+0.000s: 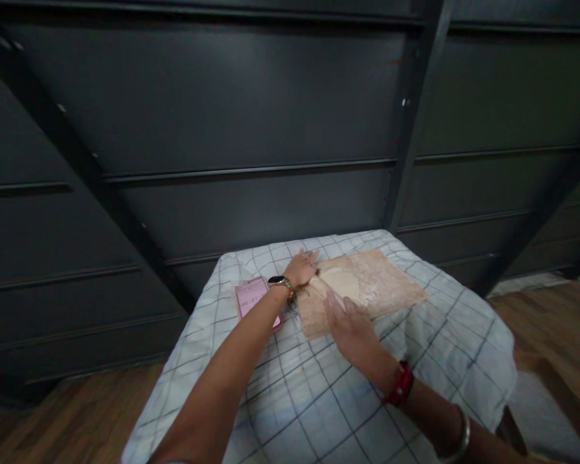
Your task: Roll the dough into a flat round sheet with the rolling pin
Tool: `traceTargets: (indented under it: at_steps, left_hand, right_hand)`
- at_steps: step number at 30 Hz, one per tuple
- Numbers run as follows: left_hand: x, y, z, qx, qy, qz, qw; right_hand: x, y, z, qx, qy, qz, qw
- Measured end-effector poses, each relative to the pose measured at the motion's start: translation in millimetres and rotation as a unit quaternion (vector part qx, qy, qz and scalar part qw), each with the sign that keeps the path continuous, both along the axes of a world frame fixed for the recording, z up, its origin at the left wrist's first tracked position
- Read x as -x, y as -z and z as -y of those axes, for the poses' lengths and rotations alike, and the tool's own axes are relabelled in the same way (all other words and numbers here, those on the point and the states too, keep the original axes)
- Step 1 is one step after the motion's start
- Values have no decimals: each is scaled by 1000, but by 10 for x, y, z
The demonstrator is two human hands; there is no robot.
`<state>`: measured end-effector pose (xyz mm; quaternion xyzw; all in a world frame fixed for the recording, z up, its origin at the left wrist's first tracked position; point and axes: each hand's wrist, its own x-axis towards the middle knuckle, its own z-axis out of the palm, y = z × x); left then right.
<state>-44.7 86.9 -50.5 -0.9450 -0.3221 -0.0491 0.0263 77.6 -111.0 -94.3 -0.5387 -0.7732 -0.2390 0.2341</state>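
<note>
A beige folded cloth [372, 283] lies on a table covered with a white checked sheet [290, 393]. My left hand [302, 267] rests flat on the cloth's near-left corner, fingers stretched out. My right hand [348, 322] presses flat on the cloth's front edge, fingers extended toward a folded lighter strip of the cloth. A watch and beaded band sit on my left wrist; a red band and a metal bangle are on my right arm.
A pink phone [254, 298] lies on the sheet just left of the cloth, beside my left wrist. Dark metal panels with diagonal beams [251, 129] rise behind the table. Wooden floor [551, 328] shows on both sides.
</note>
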Motion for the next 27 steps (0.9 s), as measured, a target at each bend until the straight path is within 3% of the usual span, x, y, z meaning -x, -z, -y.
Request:
traceTargets:
  at_steps: [7,13,17,20,24,27]
  left_hand:
    - [14,16,33,-26,-26,3,999]
    - [59,87,10,-38,-43,4,998]
    - [20,76,-7,-37,-82,-9,996]
    - [-70,-2,-3,-14,-124,25,992]
    - [-220,-134,-5,14,-117,68,991]
    - [-300,-173,-28,25,-95,69,993]
  right_hand:
    - [35,-61,34,-29,17,77,996]
    - [99,-177,69,52,40,49,997]
    - [-102,-319,-20,128,-44,-61,989]
    - [-331,-453,-168,153,-118,-201,961]
    - [-576,-647,-347,174,-121,-318,924]
    - [-658,-701,-394,173,-124,-310,927]
